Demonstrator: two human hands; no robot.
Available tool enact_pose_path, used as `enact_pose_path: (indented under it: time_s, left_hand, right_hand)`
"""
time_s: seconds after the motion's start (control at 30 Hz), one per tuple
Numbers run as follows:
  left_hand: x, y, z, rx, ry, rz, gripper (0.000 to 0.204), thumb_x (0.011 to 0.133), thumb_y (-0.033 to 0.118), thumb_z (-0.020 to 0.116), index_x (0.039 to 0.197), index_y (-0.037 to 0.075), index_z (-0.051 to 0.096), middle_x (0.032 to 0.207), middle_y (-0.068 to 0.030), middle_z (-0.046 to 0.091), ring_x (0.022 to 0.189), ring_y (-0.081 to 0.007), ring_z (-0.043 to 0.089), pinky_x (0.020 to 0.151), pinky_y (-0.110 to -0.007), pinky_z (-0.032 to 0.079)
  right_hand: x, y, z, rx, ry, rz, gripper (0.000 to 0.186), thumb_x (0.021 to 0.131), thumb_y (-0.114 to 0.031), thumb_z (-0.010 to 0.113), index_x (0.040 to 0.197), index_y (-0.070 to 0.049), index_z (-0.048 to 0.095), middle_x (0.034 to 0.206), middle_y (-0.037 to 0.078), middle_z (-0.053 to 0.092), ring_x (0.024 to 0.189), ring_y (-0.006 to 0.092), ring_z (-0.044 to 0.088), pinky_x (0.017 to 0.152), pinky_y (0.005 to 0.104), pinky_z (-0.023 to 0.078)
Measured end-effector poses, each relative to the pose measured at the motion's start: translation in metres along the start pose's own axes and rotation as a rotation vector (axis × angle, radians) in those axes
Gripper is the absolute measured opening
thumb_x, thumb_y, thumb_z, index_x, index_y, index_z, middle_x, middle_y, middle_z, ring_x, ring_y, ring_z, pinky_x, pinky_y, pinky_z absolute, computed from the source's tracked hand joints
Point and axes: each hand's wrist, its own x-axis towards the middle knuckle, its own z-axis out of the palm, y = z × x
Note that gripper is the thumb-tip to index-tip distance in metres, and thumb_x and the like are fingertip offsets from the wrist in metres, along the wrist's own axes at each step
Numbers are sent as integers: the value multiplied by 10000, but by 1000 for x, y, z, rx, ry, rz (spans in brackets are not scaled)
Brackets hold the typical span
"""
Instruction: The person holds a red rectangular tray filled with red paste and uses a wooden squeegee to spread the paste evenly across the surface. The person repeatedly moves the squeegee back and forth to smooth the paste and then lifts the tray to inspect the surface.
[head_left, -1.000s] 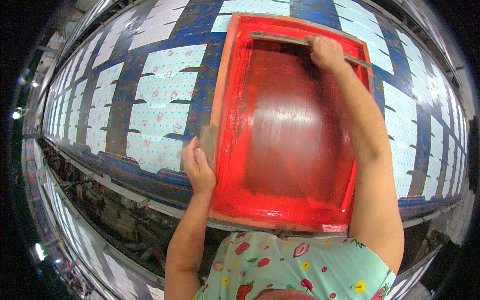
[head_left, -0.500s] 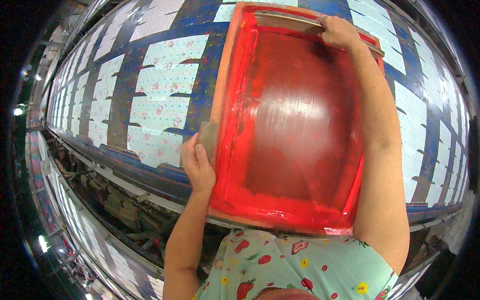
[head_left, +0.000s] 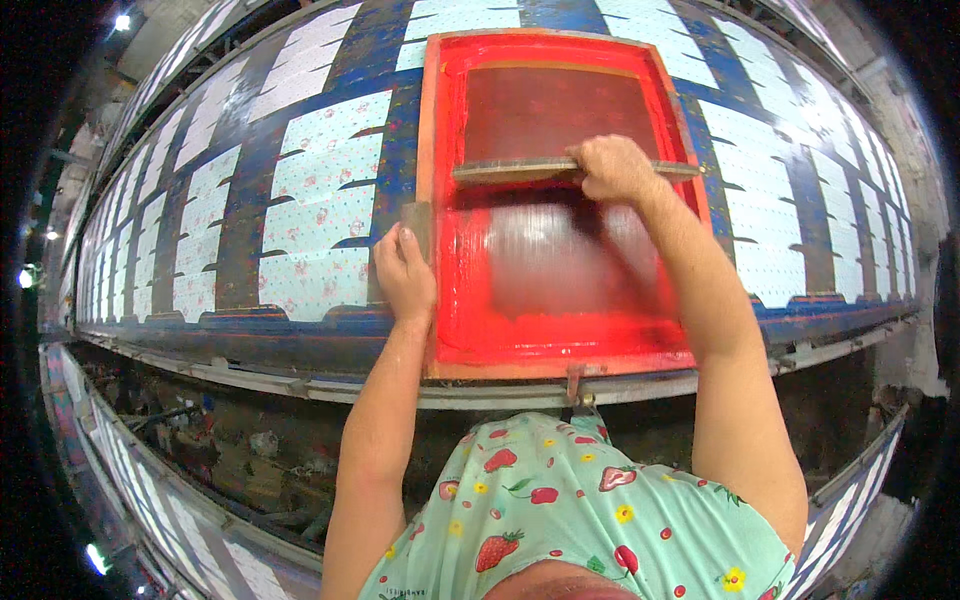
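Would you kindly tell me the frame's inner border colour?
The inner border is bright red, clearest in the head view.

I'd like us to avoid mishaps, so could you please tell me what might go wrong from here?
The right hand alone grips the long bar across the red frame, so it might tilt and press unevenly. The left hand is at the grey-brown block beside the frame; a sideways push could shift the frame. The right forearm passes over the wet-looking red coating, and dipping lower might smear it.

A long squeegee crosses the red-smeared screen — a greyish block at its left edge.
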Motion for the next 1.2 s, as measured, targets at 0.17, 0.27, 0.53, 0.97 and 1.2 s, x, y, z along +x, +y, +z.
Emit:
enact_pose_path:
  time_s: [0.17,0.27,0.53,0.97,1.2]
  left_hand:
    - [0,-8,4,-41,46,77,483,1166,354,588,1367,-74,687,1310,-285,705,1277,-441,648,1133,-505,499]
    - [1,-9,6,-68,37,48,533,1162,383,584,1416,-81,656,1351,-303,678,1304,-451,637,1157,-516,488]
    - [0,-4,5,-14,-8,33,661,1069,415,720,1502,-67,591,1449,-296,628,1371,-465,609,1200,-528,475]
    - [3,2,3,223,-33,-101,738,870,386,946,1434,-19,697,1345,-255,775,1246,-409,749,1101,-481,569]
    - [6,3,3,350,-32,-208,507,894,453,924,1107,5,824,1051,-216,844,1005,-383,813,908,-509,600]
  right_hand:
    - [-94,-72,8,38,-9,47,347,807,-142,724,1142,-134,814,1006,190,827,989,416,806,869,562,653]
    - [-147,-110,11,84,31,38,371,814,-135,740,1179,-146,807,1025,176,823,994,414,803,858,554,658]
    - [-227,-171,13,140,43,58,433,826,-182,836,1257,-160,804,1095,121,784,1050,379,777,901,525,639]
    - [-273,-116,25,512,142,-230,645,1030,-663,661,1144,-48,818,1091,188,777,1150,409,729,1008,552,564]
    - [-318,15,48,436,529,234,308,895,-225,893,1148,-65,823,1296,186,768,1257,397,690,1098,500,560]
